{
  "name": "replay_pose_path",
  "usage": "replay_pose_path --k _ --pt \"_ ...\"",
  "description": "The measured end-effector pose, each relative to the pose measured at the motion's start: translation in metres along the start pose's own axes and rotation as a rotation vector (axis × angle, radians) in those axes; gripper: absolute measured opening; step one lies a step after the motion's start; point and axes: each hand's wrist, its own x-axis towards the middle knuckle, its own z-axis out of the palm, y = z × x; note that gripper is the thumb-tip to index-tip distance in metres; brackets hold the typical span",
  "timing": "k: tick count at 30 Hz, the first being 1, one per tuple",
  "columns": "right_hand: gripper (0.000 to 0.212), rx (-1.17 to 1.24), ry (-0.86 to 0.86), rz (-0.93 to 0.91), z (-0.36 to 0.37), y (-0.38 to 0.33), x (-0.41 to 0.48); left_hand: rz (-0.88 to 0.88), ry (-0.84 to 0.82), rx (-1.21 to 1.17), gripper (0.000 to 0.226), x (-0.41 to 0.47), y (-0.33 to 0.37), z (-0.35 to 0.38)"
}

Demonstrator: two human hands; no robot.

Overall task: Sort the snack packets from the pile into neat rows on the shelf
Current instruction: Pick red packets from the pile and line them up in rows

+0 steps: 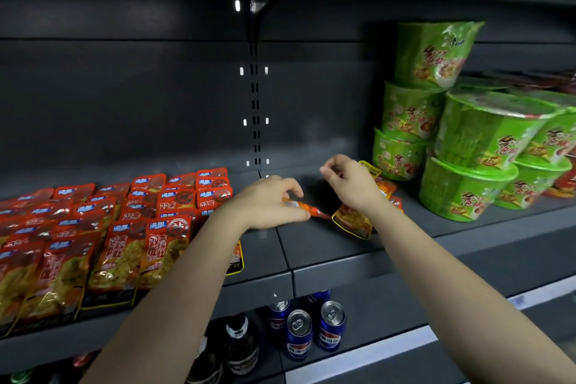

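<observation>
Head view, dark grey shelf (327,246).

Left arm: forearm runs up from the lower left, crossing the front edge of the shelf. Left hand (271,203) is palm-down near mid-shelf, thumb and fingers curled round one end of an orange-red snack packet (307,208). The packet's free end points right, toward the pile (385,192), and is held just above the shelf surface.

Right arm: forearm comes in from the lower right on a diagonal, wrist over the pile. Right hand (349,184) is raised slightly, fingers curled inward with the tips pointing left. A bit of red shows between the fingers; cannot tell whether it actually grips a packet.

Pile: a few loose packets lie behind and under the right wrist, toward the back of the shelf. One yellow-edged packet (352,221) lies flat, just in front of the wrist and near the held packet's tip.

Rows of red packets (124,228) fill the left part of the shelf, overlapping from front edge to back. One more packet (237,259) shows partly under the left forearm near the front edge.

Green noodle bowls (467,134) are stacked at the right end, just beside the pile.

Lower shelf: blue cans (299,333) and dark bottles (240,343).
</observation>
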Motion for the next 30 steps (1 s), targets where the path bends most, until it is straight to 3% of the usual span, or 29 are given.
replay_pose_path --k 4,10,17,25,30 --pt "0.030 0.147 0.032 0.052 -0.001 0.000 0.005 -0.062 0.099 -0.039 0.038 0.003 -0.007 -0.005" --pt "0.041 0.313 -0.005 0.113 0.002 -0.005 0.005 -0.083 0.224 -0.294 0.047 0.003 -0.004 -0.008" --pt "0.022 0.645 -0.280 0.032 -0.004 -0.014 -0.003 -0.017 0.180 -0.727 0.043 0.014 0.009 0.003" --pt "0.019 0.843 -0.260 0.005 -0.013 -0.007 0.000 0.021 0.180 -0.541 0.052 0.028 0.013 0.014" --pt "0.026 0.915 -0.132 0.065 -0.024 0.001 0.003 0.006 0.167 -0.349 0.058 0.042 0.016 0.020"
